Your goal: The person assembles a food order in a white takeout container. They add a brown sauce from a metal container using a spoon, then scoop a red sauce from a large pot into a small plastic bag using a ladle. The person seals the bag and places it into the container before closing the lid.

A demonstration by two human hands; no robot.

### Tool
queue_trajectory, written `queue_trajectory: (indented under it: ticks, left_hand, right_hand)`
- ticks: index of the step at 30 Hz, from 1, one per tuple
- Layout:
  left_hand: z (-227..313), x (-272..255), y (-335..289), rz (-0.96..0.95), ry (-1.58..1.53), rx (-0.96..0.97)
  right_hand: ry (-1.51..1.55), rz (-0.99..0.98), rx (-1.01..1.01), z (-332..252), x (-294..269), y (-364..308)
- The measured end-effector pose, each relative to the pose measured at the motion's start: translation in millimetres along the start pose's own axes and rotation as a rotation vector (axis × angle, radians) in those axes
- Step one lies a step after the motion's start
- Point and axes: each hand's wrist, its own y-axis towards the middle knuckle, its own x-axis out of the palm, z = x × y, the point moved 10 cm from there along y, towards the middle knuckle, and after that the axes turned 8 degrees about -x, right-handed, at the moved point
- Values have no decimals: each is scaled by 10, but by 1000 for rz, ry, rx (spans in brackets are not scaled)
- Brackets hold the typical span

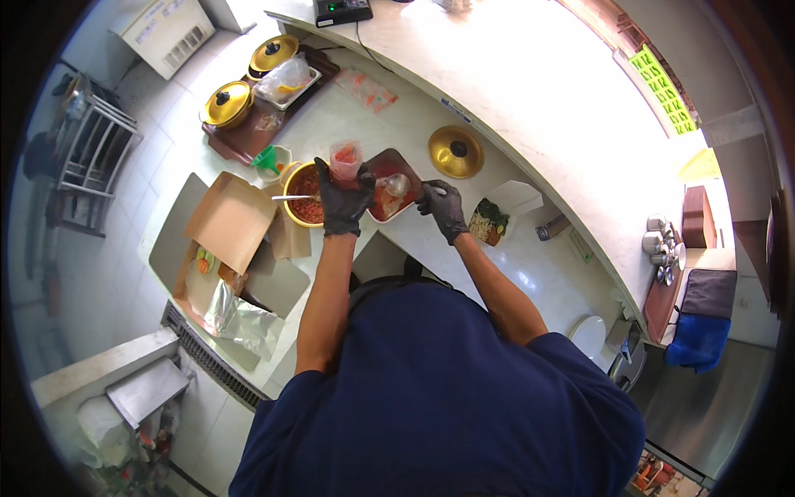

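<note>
Both my hands wear black gloves. My left hand [344,201] is closed on a small clear plastic bag [345,154] with something red in it, held upright above the counter. Close to its left stands a yellow pot [289,176] of chunky red sauce with a spoon [291,198] leaning in it. My right hand [443,209] grips the handle end of a ladle [397,184]. The ladle's round bowl lies over a rectangular metal tray [397,155] holding red liquid. The gloved fingers partly hide the handle.
A gold lid [456,151] and an open takeaway box [515,197] of food lie to the right. At left are a cardboard box [232,219], foil [244,321] and a green funnel [267,159]. Lidded gold pots [227,104] stand on a brown tray [222,147]. A raised ledge [513,108] runs behind.
</note>
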Motion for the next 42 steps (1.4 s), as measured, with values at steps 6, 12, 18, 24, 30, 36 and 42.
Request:
queue_trajectory:
  ticks: [6, 12, 18, 24, 30, 36, 42]
  left_hand:
    - [237, -230, -413, 122, 50, 160]
    - [465, -404, -1016, 263, 90, 334]
    - [128, 84, -1010, 103, 64, 192]
    - [335, 60, -1596, 80, 41, 373]
    - [365, 56, -1548, 26, 38, 353]
    - [362, 178, -1319, 16, 45, 285]
    - [431, 64, -1275, 136, 1, 273]
  right_hand:
    - [-190, -157, 51, 236, 95, -71]
    - [-1249, 116, -505, -280, -617, 684]
    - [-1386, 61, -850, 449, -1466, 1915]
    - [-1179, -58, -562, -282, -532, 1578]
    - [-912, -267, -859, -1139, 425, 629]
    - [-1008, -466, -793, -679, 1095, 200]
    - [-1120, -386, -772, -642, 1111, 152]
